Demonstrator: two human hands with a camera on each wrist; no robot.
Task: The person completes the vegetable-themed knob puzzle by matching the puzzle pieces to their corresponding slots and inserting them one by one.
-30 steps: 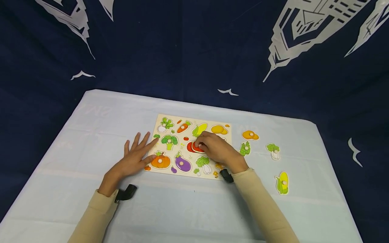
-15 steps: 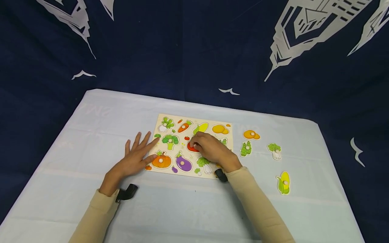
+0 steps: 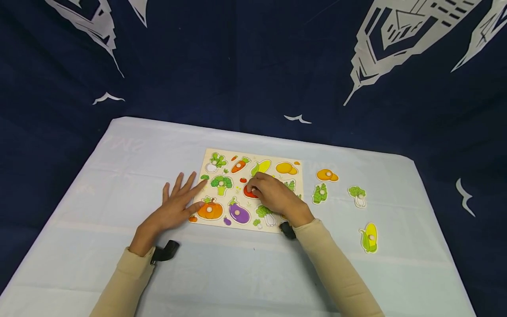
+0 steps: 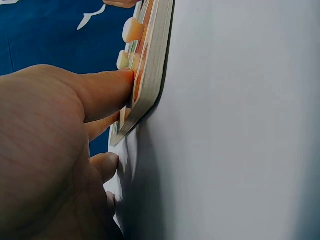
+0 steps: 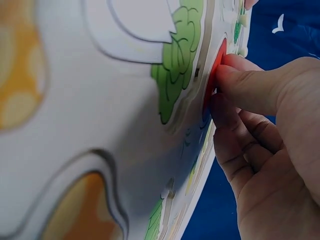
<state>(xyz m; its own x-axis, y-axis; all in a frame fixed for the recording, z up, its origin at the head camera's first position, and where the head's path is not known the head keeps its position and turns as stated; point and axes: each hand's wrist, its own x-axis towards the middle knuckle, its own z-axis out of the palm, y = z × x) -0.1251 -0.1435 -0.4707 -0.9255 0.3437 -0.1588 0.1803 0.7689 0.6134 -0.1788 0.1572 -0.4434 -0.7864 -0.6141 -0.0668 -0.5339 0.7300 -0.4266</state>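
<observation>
A wooden vegetable puzzle board (image 3: 240, 201) lies mid-table. My right hand (image 3: 279, 196) is over its middle, thumb and fingertips pinching the red tomato piece (image 3: 247, 193); in the right wrist view the tomato piece (image 5: 215, 77) appears level with the board, its knob hidden by the fingers. My left hand (image 3: 174, 210) is spread at the board's left edge, thumb on the pumpkin piece (image 3: 210, 210) and forefinger near the broccoli piece (image 3: 221, 182). In the left wrist view, the thumb of my left hand (image 4: 60, 135) touches the board's top near its corner.
Right of the board lie loose knobbed pieces: a potato (image 3: 326, 175), asparagus (image 3: 320, 193), bok choy (image 3: 358, 196) and corn (image 3: 369, 237). Turnip (image 3: 214, 164), carrot (image 3: 240, 165) and eggplant (image 3: 239, 213) pieces sit in the board. A dark blue patterned curtain (image 3: 237, 66) hangs behind the table.
My right hand has shifted slightly left with the tomato piece, which overlapped its printed place off-centre and now lines up with it. My left hand has stayed put.
</observation>
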